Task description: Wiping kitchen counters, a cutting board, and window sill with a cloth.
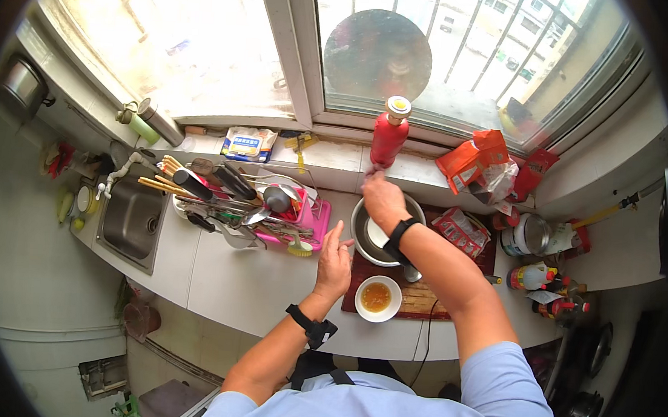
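My right hand (384,200) reaches over a round pot (359,241) towards the base of a red thermos flask (388,139) on the window ledge; its fingertips are at the flask's lower end, and whether they grip it cannot be told. Inside the pot a white bowl (376,233) partly shows beneath my right wrist. My left hand (336,260) is held over the counter just left of the pot, fingers apart and holding nothing. A white bowl of amber liquid (376,298) stands on the front left part of a wooden cutting board (420,299).
Left of my left hand is a pink dish rack (319,225) crowded with utensils, and beyond it a steel sink (132,220). A red packet (462,231) lies right of the pot. Sauce bottles (534,275) stand at the right; an orange bag (472,159) and a wipes pack (249,144) are on the ledge.
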The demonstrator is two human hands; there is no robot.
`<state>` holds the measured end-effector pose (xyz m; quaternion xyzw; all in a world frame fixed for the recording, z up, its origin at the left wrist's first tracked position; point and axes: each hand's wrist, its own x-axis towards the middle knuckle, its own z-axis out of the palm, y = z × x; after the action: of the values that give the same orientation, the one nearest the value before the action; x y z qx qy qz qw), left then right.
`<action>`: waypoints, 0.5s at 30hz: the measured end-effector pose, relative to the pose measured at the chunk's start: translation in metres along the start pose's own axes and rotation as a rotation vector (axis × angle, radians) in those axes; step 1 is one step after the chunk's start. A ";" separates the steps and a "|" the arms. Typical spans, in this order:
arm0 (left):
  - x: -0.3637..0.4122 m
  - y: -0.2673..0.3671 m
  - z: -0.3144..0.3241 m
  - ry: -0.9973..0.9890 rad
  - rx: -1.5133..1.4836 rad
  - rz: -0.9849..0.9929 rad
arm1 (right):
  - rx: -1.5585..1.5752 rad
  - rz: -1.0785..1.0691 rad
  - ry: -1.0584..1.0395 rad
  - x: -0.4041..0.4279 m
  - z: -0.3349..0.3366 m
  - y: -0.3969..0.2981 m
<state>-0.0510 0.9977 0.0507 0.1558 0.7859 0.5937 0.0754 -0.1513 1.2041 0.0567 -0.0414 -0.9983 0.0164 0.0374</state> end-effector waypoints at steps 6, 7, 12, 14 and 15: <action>-0.013 0.015 -0.025 -0.026 -0.065 -0.073 | 0.068 -0.168 -0.021 0.050 0.008 -0.058; -0.016 0.015 -0.024 -0.035 -0.089 -0.105 | 0.110 -0.158 0.001 0.056 0.013 -0.066; -0.028 0.007 -0.034 -0.039 -0.123 -0.144 | 0.089 -0.241 0.071 0.083 0.017 -0.087; -0.032 0.004 -0.041 -0.053 -0.093 -0.164 | 0.107 -0.280 0.087 0.079 0.005 -0.088; -0.029 0.005 -0.038 -0.078 -0.071 -0.168 | 0.110 -0.307 0.112 0.079 0.005 -0.081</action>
<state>-0.0346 0.9540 0.0640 0.1095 0.7711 0.6062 0.1611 -0.2365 1.1304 0.0608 0.1129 -0.9869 0.0627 0.0972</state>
